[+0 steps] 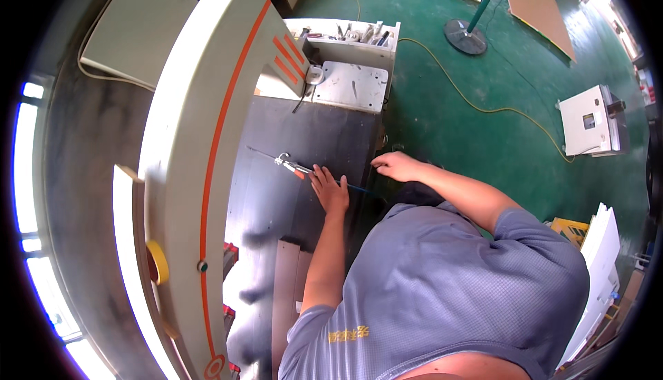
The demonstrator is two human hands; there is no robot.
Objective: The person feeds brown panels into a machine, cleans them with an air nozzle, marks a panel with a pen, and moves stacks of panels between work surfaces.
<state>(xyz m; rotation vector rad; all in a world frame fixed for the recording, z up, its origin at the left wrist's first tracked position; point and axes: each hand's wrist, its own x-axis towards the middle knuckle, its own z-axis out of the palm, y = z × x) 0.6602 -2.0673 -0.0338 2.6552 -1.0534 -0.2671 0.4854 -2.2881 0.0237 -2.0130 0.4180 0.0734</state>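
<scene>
The left hand (330, 188) lies palm down with its fingers stretched out and a little spread, thumb held apart, over the near end of a silver air-gun-like tool (284, 161); it is not clenched, and whether the fingers touch the tool or only cover it cannot be told. The tool rests on a dark tabletop (297, 124), at ten o'clock from that hand, its thin nozzle pointing on toward ten and a red part (299, 173) showing just beside the fingertips. A blue hose (359, 189) comes out at three o'clock from the same hand and crosses the table's edge. Between two and three o'clock from the left hand, the right hand (395, 166) is just beyond that edge with its fingers loosely curled; whether it grasps anything cannot be told. At twelve o'clock from the left hand, farther along the table, sits a stained white plate (342, 80), and past it a white tray (345, 50) filled with hand tools. A large pale machine (181, 124) with an orange stripe rises at nine to ten o'clock, and a yellow ring (162, 261) shows on its side at eight. Away at two o'clock a yellow cord (476, 110) curves across the green floor (421, 21), and between one and two stands a fan's round base (464, 38).
</scene>
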